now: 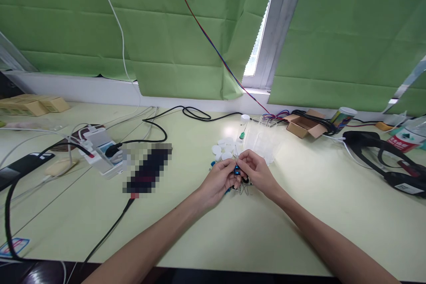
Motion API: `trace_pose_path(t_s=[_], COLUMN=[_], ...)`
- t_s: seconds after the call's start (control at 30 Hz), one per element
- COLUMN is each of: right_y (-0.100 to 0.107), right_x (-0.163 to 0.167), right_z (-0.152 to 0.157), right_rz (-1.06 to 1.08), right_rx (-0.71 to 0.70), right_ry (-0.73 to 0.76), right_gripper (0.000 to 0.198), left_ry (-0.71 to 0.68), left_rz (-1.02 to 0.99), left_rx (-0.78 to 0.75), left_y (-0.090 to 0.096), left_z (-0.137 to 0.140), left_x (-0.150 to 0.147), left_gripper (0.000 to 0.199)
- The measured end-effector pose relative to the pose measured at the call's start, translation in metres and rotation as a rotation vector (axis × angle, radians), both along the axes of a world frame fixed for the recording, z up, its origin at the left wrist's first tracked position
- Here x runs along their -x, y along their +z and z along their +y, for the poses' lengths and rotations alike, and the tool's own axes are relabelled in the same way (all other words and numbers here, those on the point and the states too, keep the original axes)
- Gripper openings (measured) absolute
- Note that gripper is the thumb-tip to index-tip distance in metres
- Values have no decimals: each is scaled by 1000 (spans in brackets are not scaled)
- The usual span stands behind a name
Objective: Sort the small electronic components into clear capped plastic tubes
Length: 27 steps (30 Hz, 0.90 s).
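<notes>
Bare forearms meet where the left hand and right hand pinch a small blue part between them, seemingly mid-handling, its joins too small to tell; white discs and bent wires lie loose beside them, unassembled.

Discs behind the component

Left hand, right hand and forearms are bare.

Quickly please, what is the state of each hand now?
Left hand: closed, holding a small blue part.
Right hand: fingers curled beside the same part; whether they grip anything cannot be told.
</notes>
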State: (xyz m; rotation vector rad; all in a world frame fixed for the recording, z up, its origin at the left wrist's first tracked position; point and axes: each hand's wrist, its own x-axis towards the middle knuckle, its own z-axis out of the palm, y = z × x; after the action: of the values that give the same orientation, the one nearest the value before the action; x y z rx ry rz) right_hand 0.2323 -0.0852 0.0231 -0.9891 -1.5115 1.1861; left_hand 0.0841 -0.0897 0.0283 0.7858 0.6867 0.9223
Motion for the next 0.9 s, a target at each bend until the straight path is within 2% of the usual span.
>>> trace_pose_path(t_s=[0.43,0.7,0.9], right_y=[-1,-1,-4], right_x=[0,1,1], right_z=[0,0,1], right_rz=[17,38,43], right_rx=[-6,3,-51], right_ry=[2,-28,-67], right_gripper=[26,28,29], left_ry=[22,27,21], left_rz=[2,18,18], left_rx=[-26,-52,-63], left_y=[-6,-3,1], left_z=[2,1,0], left_x=[0,1,1], left_gripper=[25,31,31])
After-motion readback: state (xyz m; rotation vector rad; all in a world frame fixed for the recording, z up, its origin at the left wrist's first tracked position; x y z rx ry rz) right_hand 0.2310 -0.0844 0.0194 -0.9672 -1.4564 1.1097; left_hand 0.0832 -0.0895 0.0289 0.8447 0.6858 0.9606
